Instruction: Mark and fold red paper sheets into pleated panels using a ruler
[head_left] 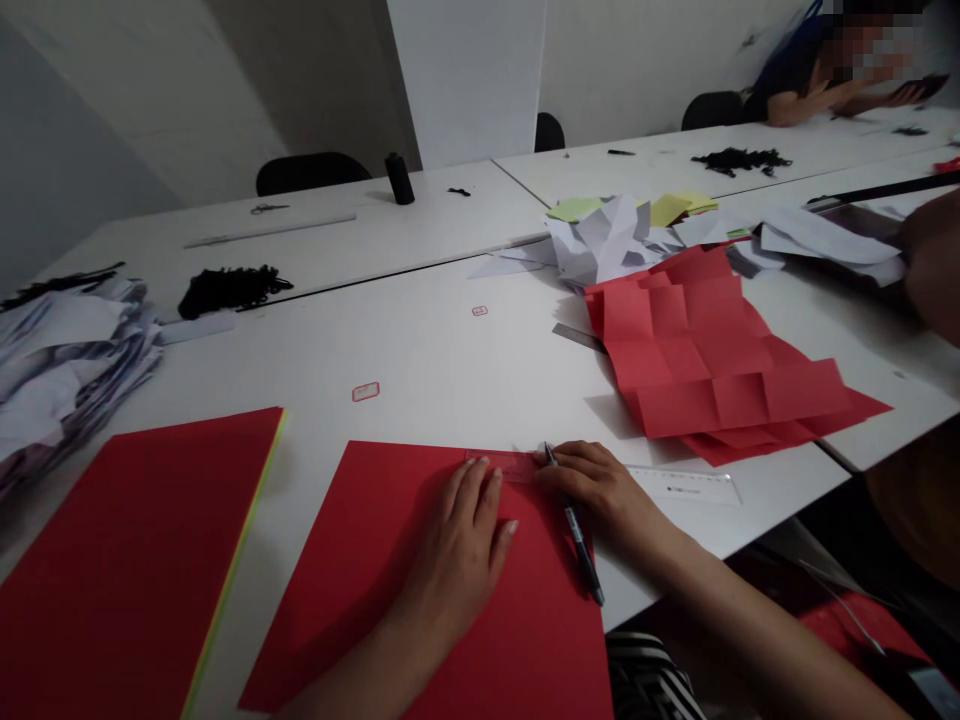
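A sheet of red paper (375, 560) lies in front of me on the white table (420, 330). Across its far edge rests a clear ruler (682, 486), its right end reaching past the paper onto the table. My left hand (461, 545) lies flat on the sheet, fingers stretched out, fingertips on the ruler's left end. In my right hand (604, 490) is a black pen (577, 545), its tip pointing away from me near the paper's far edge. The right fingertips are also at the ruler, partly hiding it.
Stacked red paper (142, 540) lies left, below a heap of crumpled paper (67, 370). Creased red sheets (697, 350) lie right, overlapping a metal ruler (577, 337). Black cord (232, 290) and a thread cone (399, 178) stand farther back. Another person (810, 90) sits far right.
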